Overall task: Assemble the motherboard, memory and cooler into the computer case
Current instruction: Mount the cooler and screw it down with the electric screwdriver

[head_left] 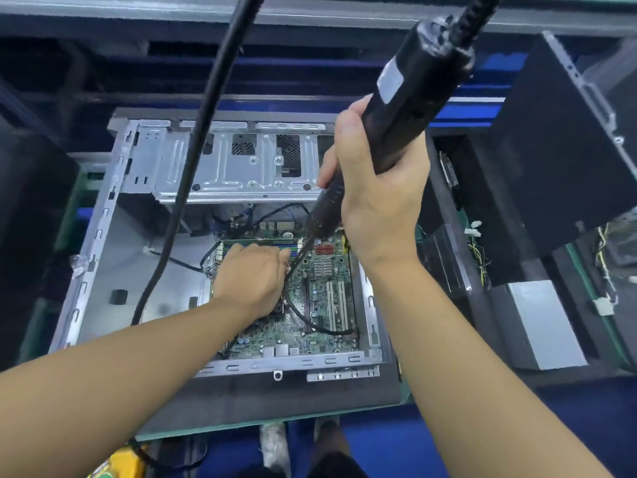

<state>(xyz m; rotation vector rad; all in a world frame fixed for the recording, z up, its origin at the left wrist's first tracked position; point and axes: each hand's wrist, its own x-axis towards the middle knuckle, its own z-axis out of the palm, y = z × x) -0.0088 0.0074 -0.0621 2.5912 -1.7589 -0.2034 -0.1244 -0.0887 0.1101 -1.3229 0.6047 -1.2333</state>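
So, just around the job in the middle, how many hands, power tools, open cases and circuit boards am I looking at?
hands: 2, the left hand and the right hand
electric screwdriver: 1
open computer case: 1
motherboard: 1
Total: 5

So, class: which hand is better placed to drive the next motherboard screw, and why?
Right. The right hand grips the electric screwdriver, its bit down at the motherboard; the left hand only rests on the board.
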